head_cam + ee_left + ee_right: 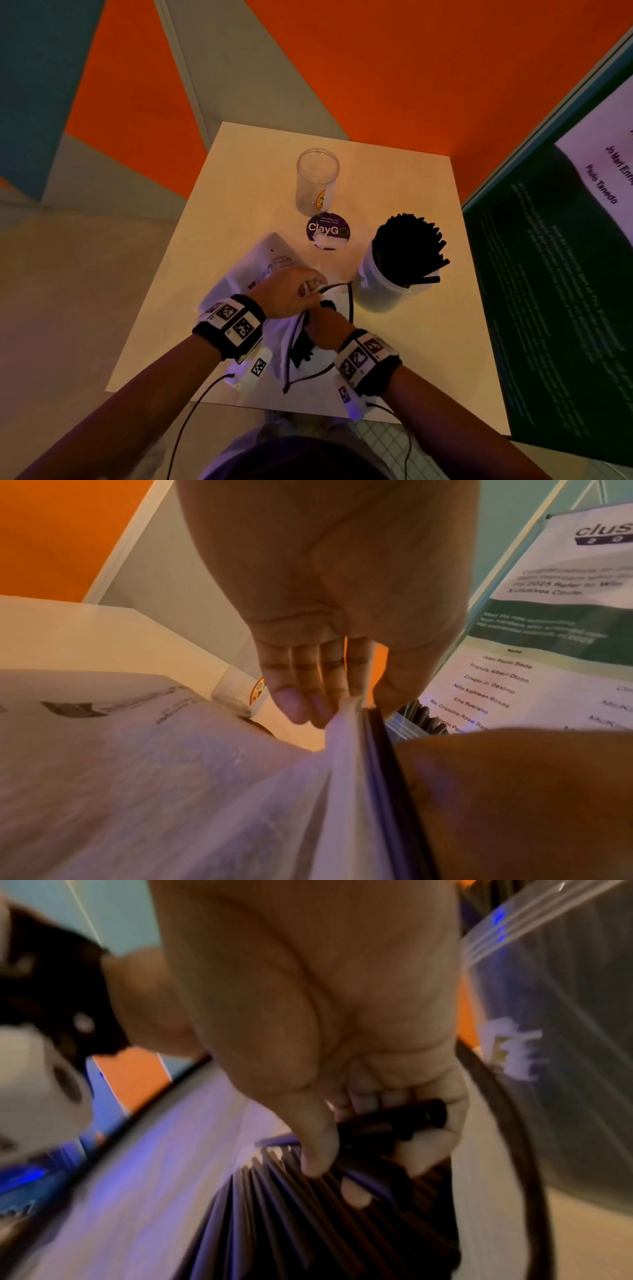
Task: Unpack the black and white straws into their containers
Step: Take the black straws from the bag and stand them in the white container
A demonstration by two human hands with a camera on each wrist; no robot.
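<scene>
Your right hand [342, 1069] had its fingers curled tight around a bunch of black straws [308, 1204], down inside the white bag [253, 270]. The ends of the straws stuck out past your little finger, and the rest fanned out under your thumb, toward 6 o'clock in the right wrist view.

Your left hand [291, 291] pinched the edge of the bag and held its mouth open. The bag's black cord [350, 301] looped close by, at about 3 o'clock from your right hand.

I think some straws could have slipped out of the bunch, because they were fanned and loose. The cord could have caught them too. The pot of black straws [394, 274] stood at about 2 o'clock from your hands. It looked quite full, so it might have tipped. The clear jar [317, 181] stood empty at 12 o'clock.
</scene>
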